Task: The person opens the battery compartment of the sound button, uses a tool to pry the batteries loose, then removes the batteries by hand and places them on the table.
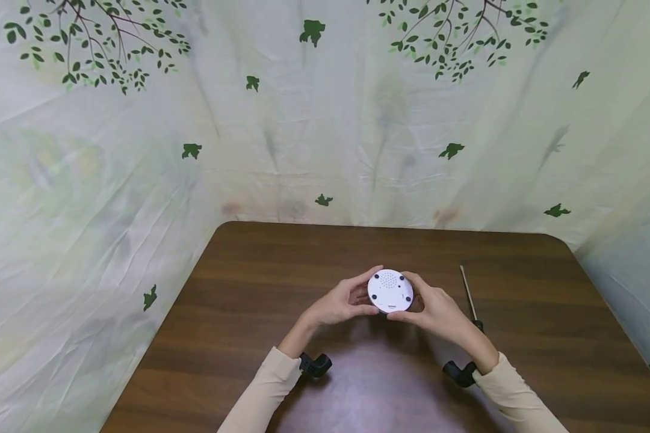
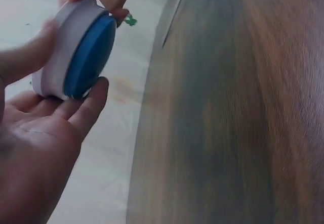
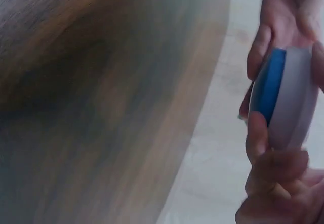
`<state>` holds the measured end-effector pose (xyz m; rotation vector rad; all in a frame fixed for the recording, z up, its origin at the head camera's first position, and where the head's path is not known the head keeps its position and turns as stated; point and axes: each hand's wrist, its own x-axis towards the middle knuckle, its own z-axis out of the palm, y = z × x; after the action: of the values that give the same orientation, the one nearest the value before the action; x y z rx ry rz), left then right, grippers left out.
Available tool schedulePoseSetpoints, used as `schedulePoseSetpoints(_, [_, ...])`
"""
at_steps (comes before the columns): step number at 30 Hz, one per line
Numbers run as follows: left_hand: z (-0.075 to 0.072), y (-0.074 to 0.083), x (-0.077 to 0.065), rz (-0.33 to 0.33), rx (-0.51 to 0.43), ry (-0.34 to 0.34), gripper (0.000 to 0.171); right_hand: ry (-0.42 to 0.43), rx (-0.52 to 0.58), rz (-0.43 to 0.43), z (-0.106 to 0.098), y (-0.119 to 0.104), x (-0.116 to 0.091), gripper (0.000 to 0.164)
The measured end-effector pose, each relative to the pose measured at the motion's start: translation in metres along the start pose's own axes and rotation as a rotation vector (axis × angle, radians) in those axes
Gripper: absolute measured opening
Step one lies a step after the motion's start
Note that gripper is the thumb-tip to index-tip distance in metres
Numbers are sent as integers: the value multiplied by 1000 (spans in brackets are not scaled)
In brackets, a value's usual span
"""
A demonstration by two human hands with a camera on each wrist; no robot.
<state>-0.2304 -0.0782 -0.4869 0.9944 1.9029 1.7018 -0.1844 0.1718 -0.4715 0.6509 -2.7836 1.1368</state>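
Both hands hold up a round buzzer button [image 1: 390, 291], its white underside toward the head camera. That underside has small speaker holes and several dark round spots near the rim. A blue dome [image 2: 93, 57] on the opposite face points away, as both wrist views show. My left hand [image 1: 343, 304] grips the left edge between thumb and fingers. On the right edge, my right hand [image 1: 436, 310] pinches the white body [image 3: 293, 100] with its thumb and fingers. The button is above the table, tilted so that its underside faces me.
A screwdriver [image 1: 468, 293] with a dark handle lies on the brown wooden table [image 1: 281, 252], right of the hands; the right forearm partly covers its handle. Behind the table hangs a pale cloth [image 1: 281, 150] with leaf prints. Black cameras [image 1: 315, 365] are worn on both wrists.
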Motion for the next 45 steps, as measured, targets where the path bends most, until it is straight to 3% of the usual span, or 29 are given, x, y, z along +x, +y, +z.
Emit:
schedulePoseSetpoints(5, [4, -2, 6, -32, 340, 121, 88, 43, -114, 64, 10, 3, 2, 81])
schedulePoseSetpoints(8, [6, -4, 10, -56, 471, 189, 87, 48, -144, 80, 12, 6, 4, 81])
schedulePoseSetpoints(15, [5, -19, 16, -91, 487, 221, 88, -24, -151, 93, 13, 13, 13, 80])
schedulePoseSetpoints(25, [4, -36, 22, -146, 422, 211, 89, -119, -170, 134, 20, 21, 24, 85])
schedulePoseSetpoints(36, [2, -38, 27, -160, 425, 194, 89, -185, -203, 140, 18, 27, 30, 90])
schedulePoseSetpoints(40, [2, -36, 27, -167, 423, 192, 89, -136, -296, 84, 12, 26, 31, 84])
schedulePoseSetpoints(45, [3, -36, 28, -180, 495, 193, 94, 13, -425, -145, 11, 24, 29, 61])
